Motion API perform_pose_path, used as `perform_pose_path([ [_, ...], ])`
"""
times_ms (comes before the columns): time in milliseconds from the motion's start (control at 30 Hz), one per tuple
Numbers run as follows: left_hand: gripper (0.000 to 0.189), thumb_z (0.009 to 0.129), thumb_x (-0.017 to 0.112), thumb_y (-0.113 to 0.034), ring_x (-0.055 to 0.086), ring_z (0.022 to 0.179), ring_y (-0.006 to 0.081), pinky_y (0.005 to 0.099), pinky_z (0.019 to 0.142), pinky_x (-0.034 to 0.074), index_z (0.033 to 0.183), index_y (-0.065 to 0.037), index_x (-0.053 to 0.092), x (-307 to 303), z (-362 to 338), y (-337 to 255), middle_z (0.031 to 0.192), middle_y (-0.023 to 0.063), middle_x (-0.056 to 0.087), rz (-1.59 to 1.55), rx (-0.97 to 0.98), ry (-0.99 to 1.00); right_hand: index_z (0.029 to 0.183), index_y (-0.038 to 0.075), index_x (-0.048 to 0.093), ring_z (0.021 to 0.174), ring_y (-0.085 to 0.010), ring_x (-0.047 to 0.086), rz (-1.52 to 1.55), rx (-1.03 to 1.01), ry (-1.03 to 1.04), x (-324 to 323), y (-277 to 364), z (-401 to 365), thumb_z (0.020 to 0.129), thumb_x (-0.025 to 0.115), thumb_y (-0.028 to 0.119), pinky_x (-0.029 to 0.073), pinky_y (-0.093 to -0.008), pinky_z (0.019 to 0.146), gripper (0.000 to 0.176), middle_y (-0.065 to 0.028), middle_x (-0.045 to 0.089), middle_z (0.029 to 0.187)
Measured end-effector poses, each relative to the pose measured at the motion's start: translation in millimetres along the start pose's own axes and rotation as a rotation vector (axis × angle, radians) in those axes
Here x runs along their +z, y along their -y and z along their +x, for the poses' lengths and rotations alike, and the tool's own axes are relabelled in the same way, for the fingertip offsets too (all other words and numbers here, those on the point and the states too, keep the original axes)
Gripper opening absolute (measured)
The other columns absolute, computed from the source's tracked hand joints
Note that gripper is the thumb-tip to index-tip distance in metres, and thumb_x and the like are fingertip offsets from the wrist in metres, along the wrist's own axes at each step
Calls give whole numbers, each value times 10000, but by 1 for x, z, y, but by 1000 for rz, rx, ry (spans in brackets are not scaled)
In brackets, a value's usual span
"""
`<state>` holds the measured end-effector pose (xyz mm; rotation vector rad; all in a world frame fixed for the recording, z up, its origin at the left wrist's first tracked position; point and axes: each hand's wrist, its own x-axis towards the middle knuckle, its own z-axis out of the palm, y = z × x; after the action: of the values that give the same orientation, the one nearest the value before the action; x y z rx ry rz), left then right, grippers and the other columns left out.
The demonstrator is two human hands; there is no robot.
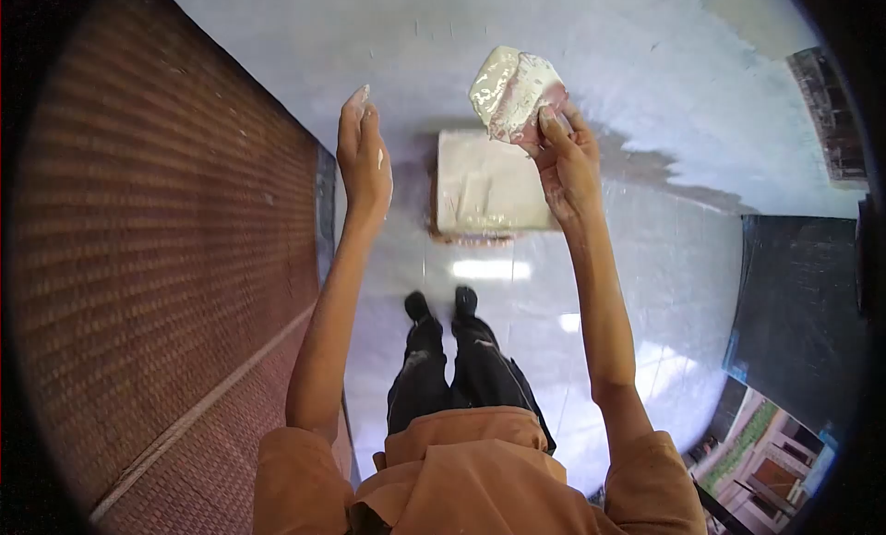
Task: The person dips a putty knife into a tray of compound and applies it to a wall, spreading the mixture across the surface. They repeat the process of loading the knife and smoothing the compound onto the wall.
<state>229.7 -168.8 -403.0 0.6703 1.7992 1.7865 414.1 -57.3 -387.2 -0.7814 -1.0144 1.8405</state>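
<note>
My right hand [570, 161] grips the edge of a thin pinkish sheet [519, 94], which carries a thick load of wet white paste. It is held up over a white-smeared block [484, 180] standing on the tiled floor. My left hand [365, 156] is raised to the left of the block, fingers extended upward and nothing held in it. White paste marks its fingertips and the side of the palm.
Ahead is a wall [434, 36] with white and grey patches. A brown woven panel [185, 212] runs along the left. At the right are a dark panel [798, 295] and a barred opening [831, 115]. Shiny tiles [646, 286] cover the floor.
</note>
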Motion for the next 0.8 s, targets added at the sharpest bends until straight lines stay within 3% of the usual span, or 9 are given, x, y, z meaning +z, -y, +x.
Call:
perform_pose_path([
  [100, 417, 972, 458, -197, 446, 1270, 287, 373, 1069, 325, 1321, 30, 453, -15, 28, -62, 1337, 196, 481, 98, 279, -17, 1276, -54, 440, 941, -199, 661, 65, -134, 41, 49, 46, 4, 944, 543, 31, 585, -334, 844, 358, -144, 625, 1079],
  [233, 409, 968, 453, -196, 452, 1251, 333, 401, 1045, 352, 1319, 14, 454, -33, 65, -146, 1314, 207, 491, 220, 683, -101, 1284, -88, 414, 988, -195, 642, 114, -329, 81, 115, 110, 8, 936, 556, 33, 570, -322, 873, 395, -148, 603, 1118],
  [300, 407, 960, 455, -189, 440, 1253, 368, 432, 1041, 349, 1323, -6, 456, -45, 78, -192, 1326, 199, 487, 310, 937, -151, 1260, -72, 422, 918, -174, 648, 161, -439, 105, 148, 136, 10, 913, 588, 49, 602, -294, 796, 402, -142, 597, 1077],
  [533, 439, 941, 482, -221, 379, 1316, 394, 531, 1052, 294, 1340, -40, 452, -76, 124, -292, 1368, 168, 470, 411, 1202, -321, 1312, -88, 356, 921, -162, 641, 203, -649, 140, 231, 192, 28, 917, 565, 19, 596, -313, 810, 460, -129, 611, 1048],
  [633, 460, 931, 499, -243, 354, 1337, 400, 551, 1047, 283, 1352, -63, 449, -82, 147, -307, 1385, 144, 462, 479, 1286, -364, 1325, -81, 359, 914, -149, 641, 189, -702, 170, 251, 208, 43, 928, 546, 23, 590, -298, 793, 451, -118, 625, 1031],
  [733, 449, 959, 477, -250, 384, 1318, 360, 491, 1072, 302, 1358, -48, 441, -80, 174, -321, 1389, 162, 447, 602, 1343, -433, 1314, -74, 397, 889, -132, 636, 178, -734, 138, 265, 219, 62, 941, 539, 43, 573, -293, 786, 416, -102, 637, 1015],
  [800, 481, 911, 520, -238, 315, 1364, 375, 536, 1051, 265, 1366, -98, 448, -76, 190, -329, 1415, 116, 429, 577, 1346, -443, 1271, -62, 448, 919, -133, 631, 173, -774, 162, 273, 224, 77, 939, 558, 58, 566, -286, 811, 370, -93, 627, 1031],
])
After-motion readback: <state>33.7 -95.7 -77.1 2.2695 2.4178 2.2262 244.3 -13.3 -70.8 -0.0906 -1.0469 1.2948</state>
